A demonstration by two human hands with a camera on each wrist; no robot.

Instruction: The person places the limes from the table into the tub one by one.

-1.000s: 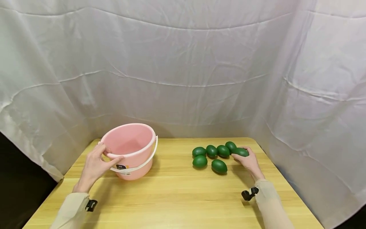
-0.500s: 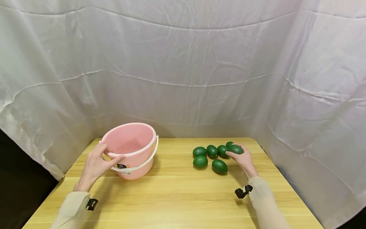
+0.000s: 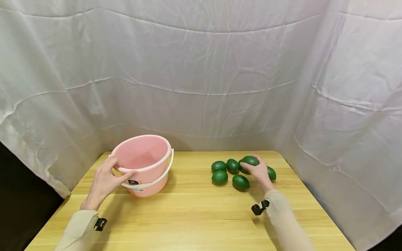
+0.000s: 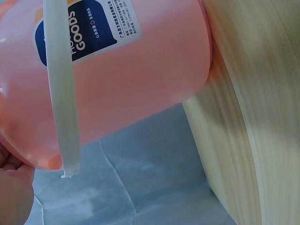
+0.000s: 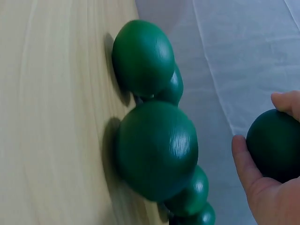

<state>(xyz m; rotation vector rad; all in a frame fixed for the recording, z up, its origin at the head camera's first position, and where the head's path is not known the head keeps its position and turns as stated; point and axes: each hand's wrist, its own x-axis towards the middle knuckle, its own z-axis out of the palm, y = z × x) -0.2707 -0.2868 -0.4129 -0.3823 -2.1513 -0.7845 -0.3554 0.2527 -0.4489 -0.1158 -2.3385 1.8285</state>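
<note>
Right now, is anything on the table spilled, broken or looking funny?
No, nothing stands out. I can't see any spills or cracks. The left hand holds the bucket, whose handle hangs down outside. The right hand holds one green oval; others lie on the table.

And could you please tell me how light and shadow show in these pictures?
Head view: soft shadows on the table beside both sleeves; left wrist view: a dim shadow by the base of the bucket; right wrist view: bright glare on the green fruit at the middle, the held one darker.
</note>
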